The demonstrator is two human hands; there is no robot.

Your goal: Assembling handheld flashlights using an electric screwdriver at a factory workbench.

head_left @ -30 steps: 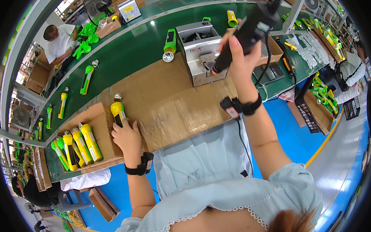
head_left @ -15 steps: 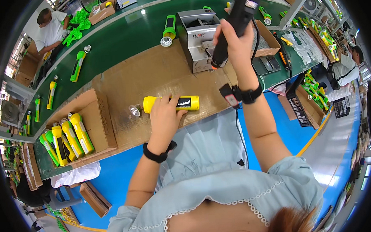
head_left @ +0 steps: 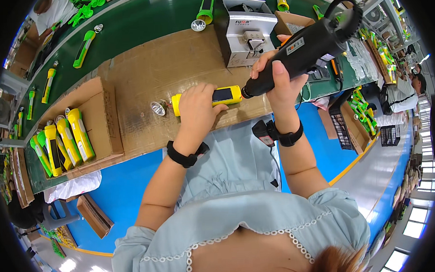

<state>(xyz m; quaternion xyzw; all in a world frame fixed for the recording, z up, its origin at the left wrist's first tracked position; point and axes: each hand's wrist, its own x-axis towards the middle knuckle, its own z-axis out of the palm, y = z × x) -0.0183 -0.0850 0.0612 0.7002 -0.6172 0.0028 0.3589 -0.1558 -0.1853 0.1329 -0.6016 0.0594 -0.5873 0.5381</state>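
A yellow flashlight [head_left: 233, 94] lies sideways on the cardboard sheet, and my left hand [head_left: 198, 108] is wrapped over its body, holding it down. Beside its wide left end rests a round silver reflector [head_left: 157, 108], joined by what looks like a thin wire. In my right hand [head_left: 285, 81] is a black electric screwdriver [head_left: 301, 54], held nearly level, its fingers closed round the barrel. The tool's tip meets the flashlight's narrow right end; whether a screw is there I cannot tell.
A grey metal machine [head_left: 245, 32] stands behind the flashlight. At left, a cardboard box [head_left: 113, 135] holds several yellow and green flashlights. A green and yellow flashlight [head_left: 206, 10] stands near the machine. Behind my right hand is a small cardboard box [head_left: 290, 20].
The electric screwdriver has come down from above the machine to the flashlight's right end, turning from upright to nearly level. My left hand keeps its hold on the flashlight. The whole view has shifted slightly.
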